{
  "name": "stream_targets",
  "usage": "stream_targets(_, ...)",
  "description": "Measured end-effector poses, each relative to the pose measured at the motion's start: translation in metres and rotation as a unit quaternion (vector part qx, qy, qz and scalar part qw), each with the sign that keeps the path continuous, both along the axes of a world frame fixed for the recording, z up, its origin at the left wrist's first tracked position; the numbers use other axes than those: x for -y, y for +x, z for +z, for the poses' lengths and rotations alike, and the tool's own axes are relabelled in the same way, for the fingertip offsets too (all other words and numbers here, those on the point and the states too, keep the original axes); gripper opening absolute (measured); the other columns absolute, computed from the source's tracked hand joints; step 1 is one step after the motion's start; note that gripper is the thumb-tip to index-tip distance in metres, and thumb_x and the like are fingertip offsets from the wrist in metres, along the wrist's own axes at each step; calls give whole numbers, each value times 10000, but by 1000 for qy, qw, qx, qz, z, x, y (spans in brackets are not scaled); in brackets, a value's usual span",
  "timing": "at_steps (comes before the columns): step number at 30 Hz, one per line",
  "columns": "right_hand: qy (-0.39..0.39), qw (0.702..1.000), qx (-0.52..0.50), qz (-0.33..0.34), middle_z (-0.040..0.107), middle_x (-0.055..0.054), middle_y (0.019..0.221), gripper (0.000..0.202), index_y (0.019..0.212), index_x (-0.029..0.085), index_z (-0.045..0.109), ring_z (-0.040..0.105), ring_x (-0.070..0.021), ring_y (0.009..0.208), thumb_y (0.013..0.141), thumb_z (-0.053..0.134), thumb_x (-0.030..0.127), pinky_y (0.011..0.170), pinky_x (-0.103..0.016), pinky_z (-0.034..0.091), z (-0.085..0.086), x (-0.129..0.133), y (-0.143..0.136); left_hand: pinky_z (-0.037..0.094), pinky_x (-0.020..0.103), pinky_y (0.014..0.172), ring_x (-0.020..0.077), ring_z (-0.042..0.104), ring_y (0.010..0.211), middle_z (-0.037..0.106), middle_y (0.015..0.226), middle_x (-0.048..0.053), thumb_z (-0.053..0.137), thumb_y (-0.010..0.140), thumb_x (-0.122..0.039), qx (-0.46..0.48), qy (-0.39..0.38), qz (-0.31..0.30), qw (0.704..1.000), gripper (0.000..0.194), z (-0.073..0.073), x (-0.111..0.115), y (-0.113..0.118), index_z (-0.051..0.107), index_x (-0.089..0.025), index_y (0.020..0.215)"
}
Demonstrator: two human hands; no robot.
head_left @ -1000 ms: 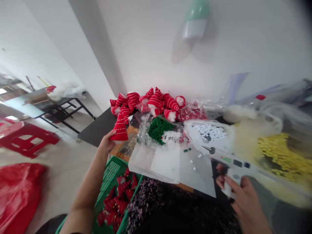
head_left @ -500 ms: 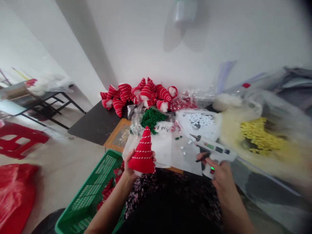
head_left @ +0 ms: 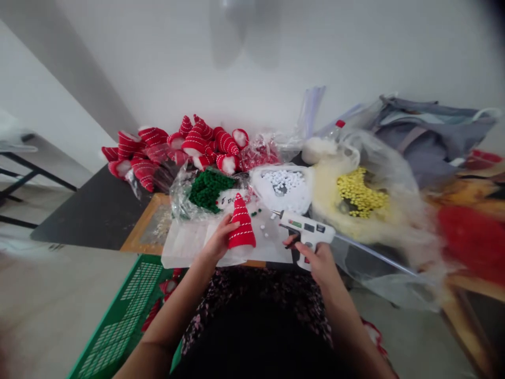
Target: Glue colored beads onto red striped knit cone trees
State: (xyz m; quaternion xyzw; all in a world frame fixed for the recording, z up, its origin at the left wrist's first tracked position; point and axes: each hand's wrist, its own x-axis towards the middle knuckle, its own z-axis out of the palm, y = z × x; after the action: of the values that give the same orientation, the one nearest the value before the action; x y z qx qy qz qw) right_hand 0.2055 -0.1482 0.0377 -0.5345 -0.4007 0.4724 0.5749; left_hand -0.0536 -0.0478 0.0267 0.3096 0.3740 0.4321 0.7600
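A red knitted cone with white stitched stripes point(head_left: 242, 226) stands point up in my left hand point(head_left: 219, 239), whose fingers wrap its left side. My right hand point(head_left: 317, 258) grips a white hot glue gun point(head_left: 302, 223) by its handle. The gun's metal nozzle points left toward the cone, with a gap between them. White paper point(head_left: 183, 245) lies under the cone. A few loose white and green pompoms lie on it near the nozzle. Behind are a bag of green pompoms point(head_left: 209, 189), a bag of white pompoms point(head_left: 286, 181) and a bag of yellow pompoms point(head_left: 361, 195).
Several more striped red cones point(head_left: 195, 139) are piled by the wall. A wooden frame point(head_left: 136, 226) lies at the left on the dark table point(head_left: 84, 210). A green basket point(head_left: 126, 305) with red items stands below. A grey bag point(head_left: 418, 142) sits at the right.
My view has swung to the right. The cone and the glue gun are closer together now, and my left hand holds the cone from its left side instead of from below.
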Motion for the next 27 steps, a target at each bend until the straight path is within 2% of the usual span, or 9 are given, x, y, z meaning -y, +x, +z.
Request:
stream_targets(4,-4,996,77,36,815,-89,925,330,915,208,798,719,-262,867,881,750,533,835,-382,592,-1,7,-1,593,340,757,228,753,803,765,982,22,937,708,-326,-57,8,-10,998,744,-4,-10,10,569,-275,1353)
stream_targets(8,-24,989,135,63,789,-77,900,380,909,198,801,616,-191,711,937,685,559,643,-294,513,-2,13,-1,594,328,762,241,758,855,772,1028,51,928,705,-367,-46,1,12,999,671,-9,-13,19,627,-233,1290)
stream_targets(10,-14,987,144,66,785,-80,899,382,899,196,798,615,-192,718,951,673,553,666,-298,524,-3,14,-2,594,328,756,246,758,863,775,1029,64,909,726,-393,-45,-12,18,999,615,-11,-14,23,653,-211,1255)
stream_targets(13,21,987,143,73,793,-79,898,348,883,206,791,683,-227,817,953,682,528,811,-342,571,-7,13,-4,591,324,726,238,748,839,778,1021,62,877,760,-414,-47,-26,28,998,579,-13,-15,26,661,-221,1262)
stream_targets(15,29,986,142,77,794,-74,889,330,890,211,791,702,-236,835,950,689,518,835,-349,578,-9,12,-5,598,333,738,254,753,872,781,1042,70,860,771,-426,-48,-25,30,998,564,-14,-16,28,663,-226,1260)
stream_targets(18,21,986,154,67,779,-64,864,322,879,208,795,664,-209,769,958,684,500,754,-317,556,-7,12,-6,615,366,811,290,762,965,778,1136,86,847,780,-417,-53,-18,28,998,649,-12,-15,28,623,-237,1362)
stream_targets(22,-18,985,166,45,760,-63,848,356,897,194,807,594,-187,708,962,669,515,587,-272,461,-2,11,-8,621,414,898,291,761,1009,737,1314,68,825,813,-363,-54,25,29,998,918,-6,-12,27,393,-348,1623)
stream_targets(24,-32,985,166,36,765,-69,861,367,905,188,806,598,-194,723,956,669,524,563,-267,443,-2,11,-8,622,411,900,281,760,1006,720,1353,61,813,828,-350,-56,52,25,997,913,-4,-11,25,382,-375,1632)
stream_targets(27,-25,985,165,37,770,-70,863,358,882,191,802,602,-198,732,951,677,519,602,-280,481,-2,11,-10,619,374,813,272,764,952,742,1286,66,806,839,-369,-61,69,8,996,816,-3,-10,23,454,-362,1576)
